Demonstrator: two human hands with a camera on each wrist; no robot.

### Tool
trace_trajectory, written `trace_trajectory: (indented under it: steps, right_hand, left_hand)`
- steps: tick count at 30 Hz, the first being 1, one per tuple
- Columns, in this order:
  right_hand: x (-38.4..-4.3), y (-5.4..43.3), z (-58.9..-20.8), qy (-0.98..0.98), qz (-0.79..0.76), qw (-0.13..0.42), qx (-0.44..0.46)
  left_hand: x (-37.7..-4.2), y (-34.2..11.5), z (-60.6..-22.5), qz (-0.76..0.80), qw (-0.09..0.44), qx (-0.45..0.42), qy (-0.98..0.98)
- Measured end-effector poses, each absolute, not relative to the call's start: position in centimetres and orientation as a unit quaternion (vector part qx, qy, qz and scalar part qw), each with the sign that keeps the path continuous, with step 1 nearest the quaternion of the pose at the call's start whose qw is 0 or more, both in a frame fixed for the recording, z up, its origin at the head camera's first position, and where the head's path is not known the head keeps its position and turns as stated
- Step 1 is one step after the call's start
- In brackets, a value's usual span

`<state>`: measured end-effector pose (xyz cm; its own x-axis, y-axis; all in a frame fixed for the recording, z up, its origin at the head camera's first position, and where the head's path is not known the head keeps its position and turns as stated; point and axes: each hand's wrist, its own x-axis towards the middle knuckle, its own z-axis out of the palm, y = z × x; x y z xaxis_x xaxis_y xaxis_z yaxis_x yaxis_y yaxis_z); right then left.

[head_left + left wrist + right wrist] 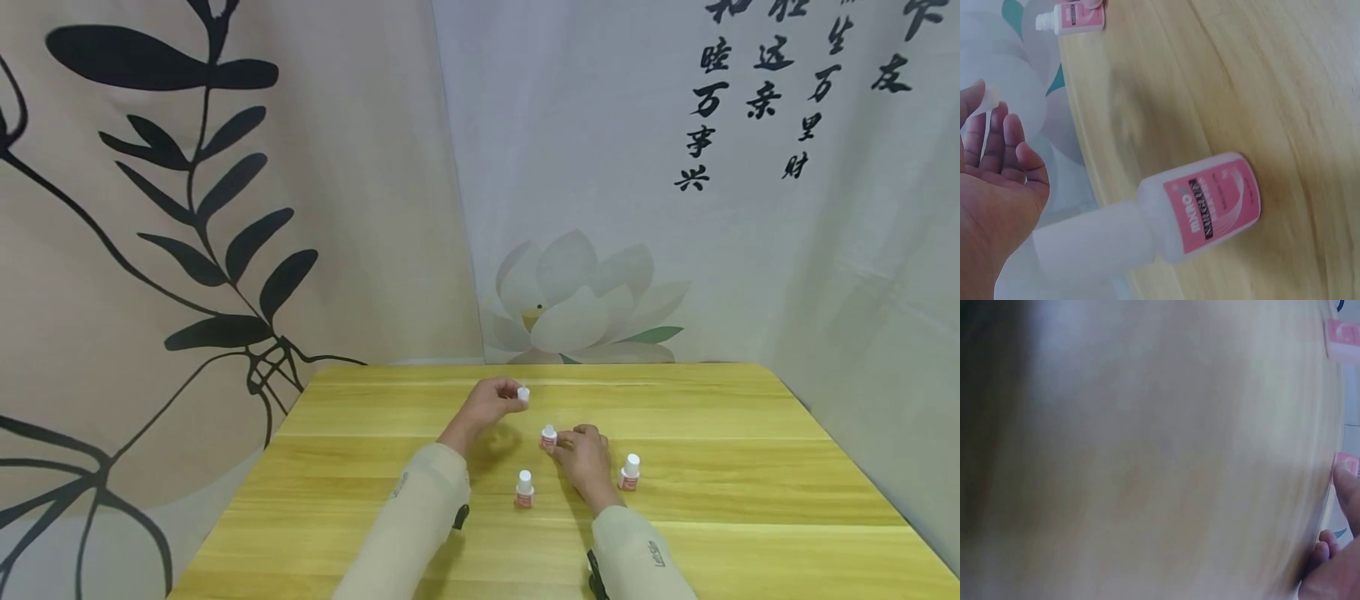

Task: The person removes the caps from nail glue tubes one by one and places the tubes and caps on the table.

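Observation:
My left hand [491, 402] pinches a small white cap [523, 394] between thumb and fingers, raised above the far part of the table. In the left wrist view, the cap [991, 98] shows pale at the fingertips. My right hand [585, 458] holds a small nail glue bottle [549, 437] with a pink label, upright on the table. Its narrow white nozzle is bare in the left wrist view, where fingertips grip the bottle [1079, 17]. The right wrist view catches the thumb against the pink label [1349, 462]; most of that bottle is out of frame.
Two more pink-labelled bottles with white caps stand upright: one [524, 490] between my forearms, the other [630, 472] just right of my right hand. The wooden table [750, 442] ends at a printed curtain [375, 208] behind it.

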<state>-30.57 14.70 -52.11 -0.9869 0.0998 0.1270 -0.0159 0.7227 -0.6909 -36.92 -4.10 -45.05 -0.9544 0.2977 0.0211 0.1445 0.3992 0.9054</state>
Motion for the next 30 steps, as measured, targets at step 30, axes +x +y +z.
trace_trajectory:
  steps: [30]
  right_hand:
    - [-30.2,14.7,-52.1,-0.921,0.380,0.085,-0.024]
  left_hand:
    - [-37.9,-9.0,-43.0,0.515,0.044,0.155,0.842]
